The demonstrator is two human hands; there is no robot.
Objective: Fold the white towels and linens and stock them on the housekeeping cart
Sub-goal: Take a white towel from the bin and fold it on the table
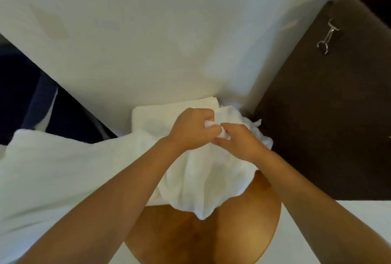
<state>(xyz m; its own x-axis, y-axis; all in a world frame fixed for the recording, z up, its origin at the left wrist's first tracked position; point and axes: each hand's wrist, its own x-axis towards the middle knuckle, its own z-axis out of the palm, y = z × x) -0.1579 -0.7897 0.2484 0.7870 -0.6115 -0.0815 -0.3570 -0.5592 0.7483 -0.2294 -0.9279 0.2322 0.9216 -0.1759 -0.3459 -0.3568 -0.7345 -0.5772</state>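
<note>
Two small pinches are all that hold the white towel (203,179), so I judge it could slip free or fold skewed, its loose drape dragging on the folded towel (152,115) behind. Head view: left hand (191,128) and right hand (239,143) meet, fingers curled on its bunched edge, forearms converging above a brown wooden surface (190,238)

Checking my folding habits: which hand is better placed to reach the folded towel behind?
Left, probably: the left hand is closest to the folded towel, while the right hand sits nearer the dark cabinet. Both pinch the hanging towel, so it must let go first.
</note>
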